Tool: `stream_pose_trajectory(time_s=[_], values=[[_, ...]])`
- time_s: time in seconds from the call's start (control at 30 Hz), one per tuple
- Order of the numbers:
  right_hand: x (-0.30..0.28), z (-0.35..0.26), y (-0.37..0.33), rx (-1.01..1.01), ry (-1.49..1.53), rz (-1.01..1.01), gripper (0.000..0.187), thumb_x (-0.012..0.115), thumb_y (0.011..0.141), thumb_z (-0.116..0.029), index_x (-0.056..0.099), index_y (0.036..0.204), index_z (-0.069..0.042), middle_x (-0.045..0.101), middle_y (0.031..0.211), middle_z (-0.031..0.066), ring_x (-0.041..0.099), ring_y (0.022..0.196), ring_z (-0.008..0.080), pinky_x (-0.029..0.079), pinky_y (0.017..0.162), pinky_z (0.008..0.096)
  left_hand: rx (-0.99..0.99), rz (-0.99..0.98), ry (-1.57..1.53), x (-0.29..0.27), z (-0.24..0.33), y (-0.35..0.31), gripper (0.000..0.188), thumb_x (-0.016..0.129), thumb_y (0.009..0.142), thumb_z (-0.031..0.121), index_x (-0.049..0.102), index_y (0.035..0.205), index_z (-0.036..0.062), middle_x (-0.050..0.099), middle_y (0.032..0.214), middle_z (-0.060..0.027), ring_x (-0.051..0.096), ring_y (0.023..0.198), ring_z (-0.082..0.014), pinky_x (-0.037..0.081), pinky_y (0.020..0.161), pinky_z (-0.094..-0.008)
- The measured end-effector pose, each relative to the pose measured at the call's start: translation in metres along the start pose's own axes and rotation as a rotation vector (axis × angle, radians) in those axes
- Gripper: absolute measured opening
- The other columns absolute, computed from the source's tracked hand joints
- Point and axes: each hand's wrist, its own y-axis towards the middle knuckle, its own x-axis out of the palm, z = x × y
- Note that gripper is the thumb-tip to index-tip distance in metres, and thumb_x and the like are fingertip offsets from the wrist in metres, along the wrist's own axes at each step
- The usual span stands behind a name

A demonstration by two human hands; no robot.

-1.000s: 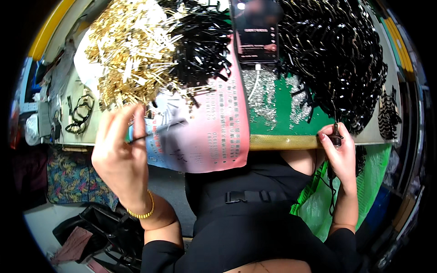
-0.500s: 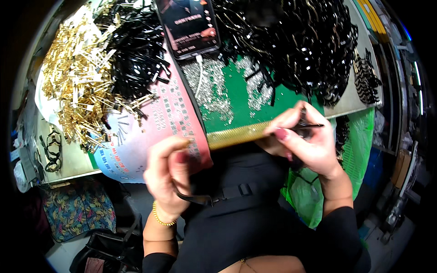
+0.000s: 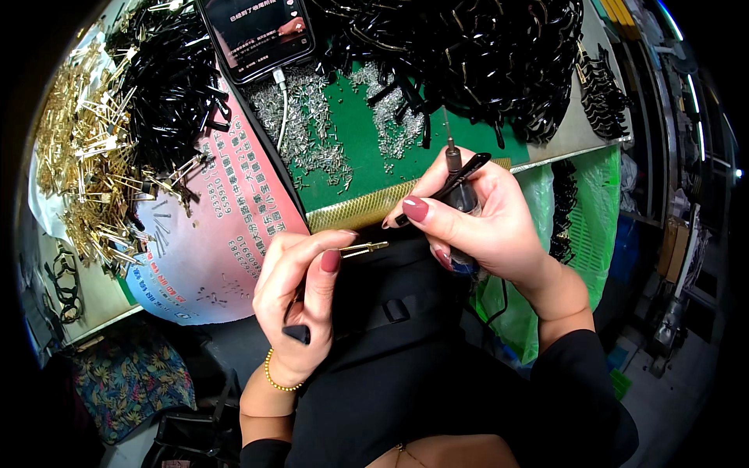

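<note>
My left hand [image 3: 292,292] pinches a slim gold metal piece [image 3: 365,249] between thumb and forefinger, its slotted end pointing right. From the same palm sticks out the flat end of a black strip [image 3: 296,334]; the fingers hide the rest. Fingers of my right hand [image 3: 499,222] wrap round a dark pen-like screwdriver [image 3: 466,199], whose thin bit points away from me. A slender glossy black piece [image 3: 465,178] crosses it, held by the right thumb and fingers. The two hands are apart, just in front of the bench's gold-patterned edge strip [image 3: 363,209].
Gold metal pieces [image 3: 82,156] and black strips [image 3: 168,86] pile up at the left, black glossy pieces [image 3: 484,62] at the back right. Tiny silver parts [image 3: 300,132] lie on the green mat [image 3: 343,101] near a phone [image 3: 257,39]. Green bags [image 3: 597,226] hang at right.
The bench has shifted leftward and up in the view. My right hand has come nearer the left, and the screwdriver's bit now shows. The gold piece is now visible at my left fingertips.
</note>
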Motion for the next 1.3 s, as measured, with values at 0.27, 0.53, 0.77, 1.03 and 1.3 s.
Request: stream_pose_trajectory(time_s=[0.27,0.53,0.77,1.03,1.3], values=[[0.009,0.010,-0.005,0.020,0.131,-0.009,0.015,0.073,0.094,-0.013,0.063,0.100,-0.003,0.062,0.078,-0.0012,0.055,0.055,0.0022,0.043,0.048,0.0179,0.190,0.082,0.176,0.007,0.000,0.000,0.014,0.060,0.099,0.003,0.071,0.107,-0.0023,0.060,0.086,-0.0061,0.058,0.072,-0.0120,0.045,0.067,-0.0232],[0.005,0.017,-0.011,-0.383,-0.447,-0.048,0.015,0.076,0.091,-0.011,0.066,0.096,-0.001,0.067,0.087,0.0031,0.063,0.075,0.0084,0.050,0.067,0.0226,0.266,-0.180,0.293,0.014,-0.007,0.001,0.007,0.065,0.095,0.002,0.067,0.101,0.0007,0.067,0.083,-0.0121,0.061,0.064,-0.0243,0.049,0.060,-0.0319],[-0.036,-0.014,-0.002,-0.396,-1.435,-0.055,0.031,0.064,0.093,-0.015,0.053,0.121,-0.011,0.054,0.096,0.0123,0.065,0.074,0.0298,0.053,0.060,0.0397,-0.150,-0.093,-0.074,0.006,-0.008,-0.003,0.024,0.047,0.109,0.021,0.054,0.116,-0.0013,0.070,0.100,-0.0106,0.054,0.064,-0.0046,0.039,0.057,-0.0185],[-0.039,-0.011,0.001,-0.408,-1.536,-0.059,0.046,0.064,0.089,-0.010,0.056,0.133,-0.024,0.054,0.092,0.0127,0.066,0.070,0.0273,0.051,0.051,0.0367,-0.139,-0.158,-0.151,0.031,0.003,0.025,0.028,0.041,0.109,0.010,0.046,0.135,-0.0007,0.063,0.132,-0.0182,0.049,0.060,-0.0019,0.040,0.052,-0.0166],[-0.042,-0.008,0.005,-0.423,-1.525,-0.049,0.043,0.063,0.090,-0.009,0.057,0.130,-0.022,0.055,0.090,0.0147,0.066,0.065,0.0286,0.051,0.050,0.0373,-0.139,-0.127,-0.183,0.023,0.002,0.024,0.029,0.043,0.109,0.015,0.047,0.133,-0.0022,0.067,0.124,-0.0177,0.058,0.071,-0.0052,0.040,0.054,-0.0176]])
